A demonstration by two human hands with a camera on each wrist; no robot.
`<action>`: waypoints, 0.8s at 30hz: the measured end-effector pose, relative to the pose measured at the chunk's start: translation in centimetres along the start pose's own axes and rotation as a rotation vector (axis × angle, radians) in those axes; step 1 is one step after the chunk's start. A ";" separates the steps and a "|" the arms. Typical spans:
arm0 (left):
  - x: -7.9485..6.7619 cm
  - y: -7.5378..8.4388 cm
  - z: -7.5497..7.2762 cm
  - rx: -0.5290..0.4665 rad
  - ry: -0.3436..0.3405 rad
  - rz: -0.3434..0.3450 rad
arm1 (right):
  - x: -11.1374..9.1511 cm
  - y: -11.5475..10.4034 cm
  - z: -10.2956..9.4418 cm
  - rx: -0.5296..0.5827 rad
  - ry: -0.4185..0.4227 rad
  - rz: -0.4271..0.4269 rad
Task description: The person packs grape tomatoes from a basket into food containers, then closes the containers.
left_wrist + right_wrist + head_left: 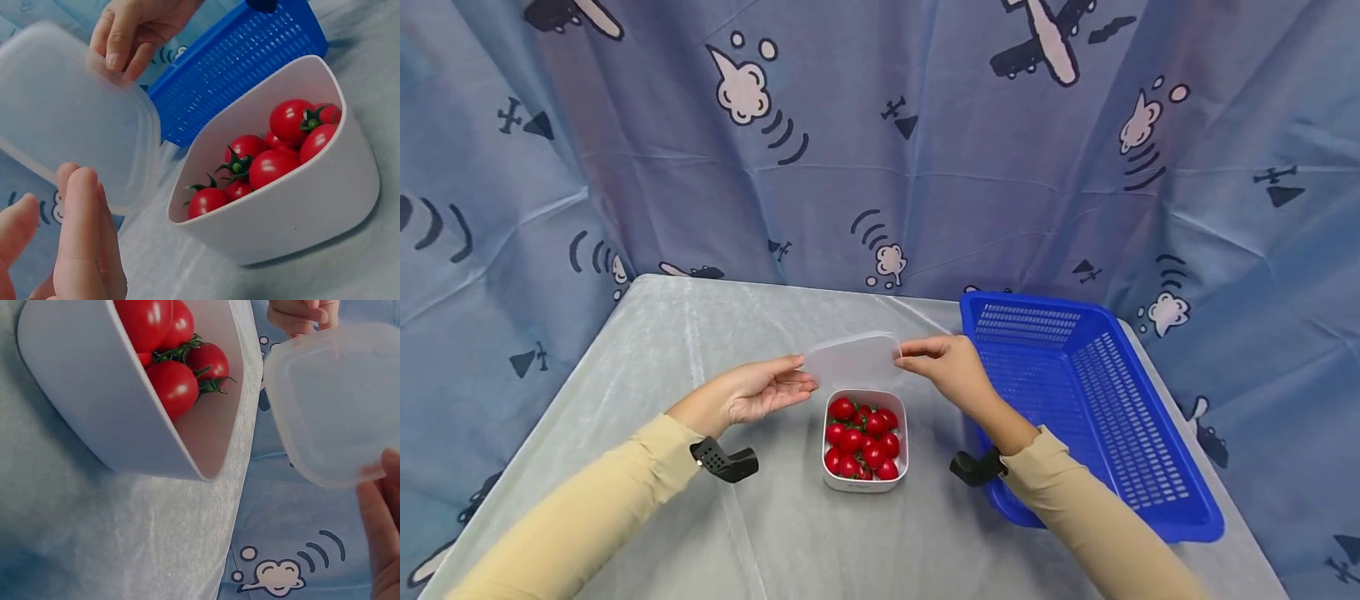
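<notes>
A translucent plastic lid (853, 363) is held tilted up behind a white container (865, 486) of red tomatoes (874, 423). My right hand (953, 372) pinches the lid's right edge between thumb and fingers, as the right wrist view also shows at the lid (340, 406). At the opposite edge is my left hand (760, 390), its thumb parted from its nearly straight fingers (81, 234), the fingertips close by the lid. Inside the uncovered container, the tomatoes have green stems and lie below the rim.
A blue plastic basket (1078, 346) with slotted walls stands at the right, under and beside my right forearm. A pale grey cloth covers the table (700, 317). Behind it hangs a blue curtain (850, 125) printed with planes and clouds.
</notes>
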State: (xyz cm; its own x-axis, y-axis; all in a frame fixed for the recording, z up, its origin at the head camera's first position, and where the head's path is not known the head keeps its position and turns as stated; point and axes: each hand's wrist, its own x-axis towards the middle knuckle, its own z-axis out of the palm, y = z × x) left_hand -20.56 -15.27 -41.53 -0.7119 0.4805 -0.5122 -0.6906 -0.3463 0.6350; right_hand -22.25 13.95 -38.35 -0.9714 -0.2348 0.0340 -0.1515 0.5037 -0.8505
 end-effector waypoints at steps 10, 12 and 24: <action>-0.5 -0.9 0.1 0.109 0.068 0.053 | -1.4 1.3 1.0 0.031 -0.052 -0.098; -0.5 -1.2 0.0 0.156 0.099 0.068 | -1.7 1.2 1.3 0.042 -0.060 -0.081; 0.8 -3.4 1.0 0.369 0.264 0.183 | -2.9 1.8 2.5 0.286 -0.017 0.330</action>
State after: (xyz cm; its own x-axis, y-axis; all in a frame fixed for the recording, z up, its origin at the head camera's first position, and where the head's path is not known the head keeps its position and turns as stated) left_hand -18.67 -12.94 -43.50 -0.8582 0.2012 -0.4722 -0.4940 -0.0740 0.8663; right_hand -19.25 13.52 -41.31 -0.9557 -0.1146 -0.2710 0.2260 0.3042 -0.9254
